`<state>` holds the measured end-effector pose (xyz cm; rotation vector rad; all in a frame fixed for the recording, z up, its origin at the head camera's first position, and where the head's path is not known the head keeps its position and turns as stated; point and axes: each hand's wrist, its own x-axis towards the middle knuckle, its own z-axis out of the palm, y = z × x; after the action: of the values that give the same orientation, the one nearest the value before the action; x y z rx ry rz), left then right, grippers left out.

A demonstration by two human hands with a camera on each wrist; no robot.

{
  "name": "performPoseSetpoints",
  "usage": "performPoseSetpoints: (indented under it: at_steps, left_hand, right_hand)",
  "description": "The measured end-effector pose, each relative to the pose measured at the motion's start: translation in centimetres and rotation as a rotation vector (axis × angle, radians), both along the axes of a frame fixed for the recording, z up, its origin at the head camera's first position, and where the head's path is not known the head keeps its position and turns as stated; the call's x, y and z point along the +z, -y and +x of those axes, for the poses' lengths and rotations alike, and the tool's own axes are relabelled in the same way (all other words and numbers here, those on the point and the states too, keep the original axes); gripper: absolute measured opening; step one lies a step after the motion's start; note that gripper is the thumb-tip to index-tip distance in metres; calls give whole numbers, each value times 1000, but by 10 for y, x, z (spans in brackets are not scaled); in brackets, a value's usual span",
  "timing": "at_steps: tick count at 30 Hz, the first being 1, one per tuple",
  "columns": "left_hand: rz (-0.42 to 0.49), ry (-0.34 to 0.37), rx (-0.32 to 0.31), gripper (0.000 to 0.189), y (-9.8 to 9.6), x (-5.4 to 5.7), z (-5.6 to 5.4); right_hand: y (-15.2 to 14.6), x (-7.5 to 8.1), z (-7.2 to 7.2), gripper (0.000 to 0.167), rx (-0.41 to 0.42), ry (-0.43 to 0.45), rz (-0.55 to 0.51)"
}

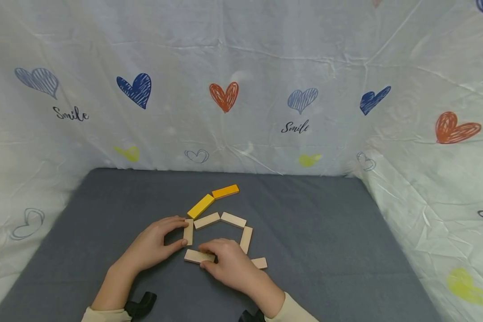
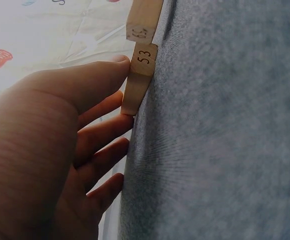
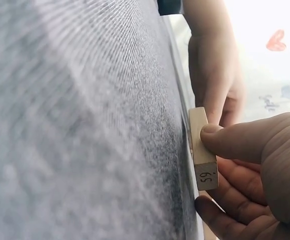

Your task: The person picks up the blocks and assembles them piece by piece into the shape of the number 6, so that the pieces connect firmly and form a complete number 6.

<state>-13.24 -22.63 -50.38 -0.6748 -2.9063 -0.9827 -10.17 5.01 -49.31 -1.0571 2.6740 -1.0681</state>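
Note:
My left hand (image 1: 154,243) rests at the left side of an upright-pointing plain wooden block (image 1: 189,233), its thumb and index fingertip touching it. That block's end reads 53 in the left wrist view. Just in front, my right hand (image 1: 233,264) pinches another plain wooden block (image 1: 194,256) between thumb and fingers; the right wrist view shows a number on this block's end (image 3: 206,177). More plain blocks form an arch: one tilted (image 1: 207,220), one sloping down (image 1: 233,219), one at the right (image 1: 246,239). Partly behind my right hand lies another block (image 1: 259,263).
Beyond the arch, a yellow block (image 1: 201,206) and an orange-yellow block (image 1: 225,192) lie end to end in a bent line. Everything lies on a dark grey cloth (image 1: 326,232). A white sheet (image 1: 261,53) printed with hearts hangs behind and at the sides.

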Motion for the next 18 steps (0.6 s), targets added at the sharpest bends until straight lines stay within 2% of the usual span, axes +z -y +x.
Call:
performPoseSetpoints:
  at_steps: [18]
  left_hand:
    - [5, 23, 14, 52, -1, 3, 3]
  right_hand:
    - [12, -5, -1, 34, -48, 0, -25]
